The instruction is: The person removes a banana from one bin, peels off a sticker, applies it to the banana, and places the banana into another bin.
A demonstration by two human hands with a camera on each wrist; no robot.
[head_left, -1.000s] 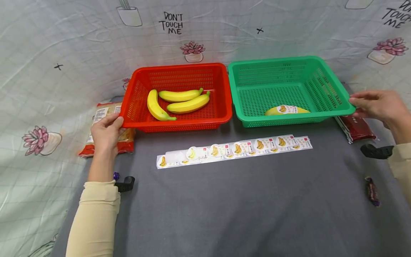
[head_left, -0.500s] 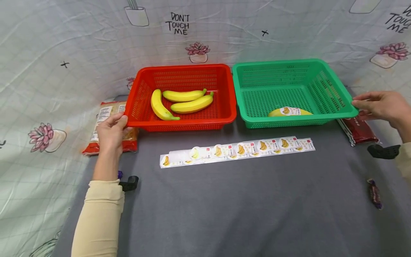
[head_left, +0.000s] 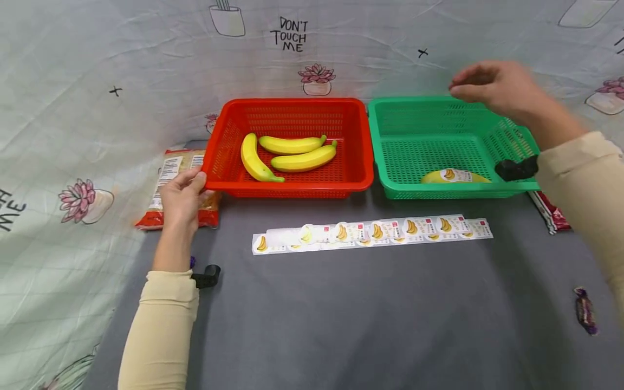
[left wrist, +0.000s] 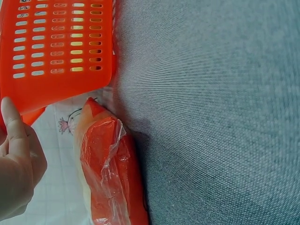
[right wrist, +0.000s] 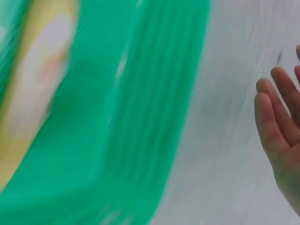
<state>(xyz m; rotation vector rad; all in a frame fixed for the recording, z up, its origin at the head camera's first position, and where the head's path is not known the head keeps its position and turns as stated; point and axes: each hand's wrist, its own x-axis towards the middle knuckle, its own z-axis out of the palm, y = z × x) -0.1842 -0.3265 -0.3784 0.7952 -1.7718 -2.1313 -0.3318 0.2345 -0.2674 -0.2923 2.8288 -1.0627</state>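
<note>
My left hand pinches the front left corner of the red plastic basket, thumb on the rim; the left wrist view shows the thumb against its outer side. Three yellow bananas lie inside, one curved banana at the left and two others side by side. Over the back of the green basket hovers my right hand, holding nothing, fingers loosely bent. A banana with a white label lies in the green basket near its front wall.
Overlapping strips of banana stickers lie on the grey table in front of the baskets. A red and tan food packet is behind my left hand. At the right are a dark red packet, partly hidden, and a wrapped candy.
My right hand has let go of the green basket's right corner and moved up and left over it. The left hand keeps its hold on the red basket. The view has shifted slightly.
</note>
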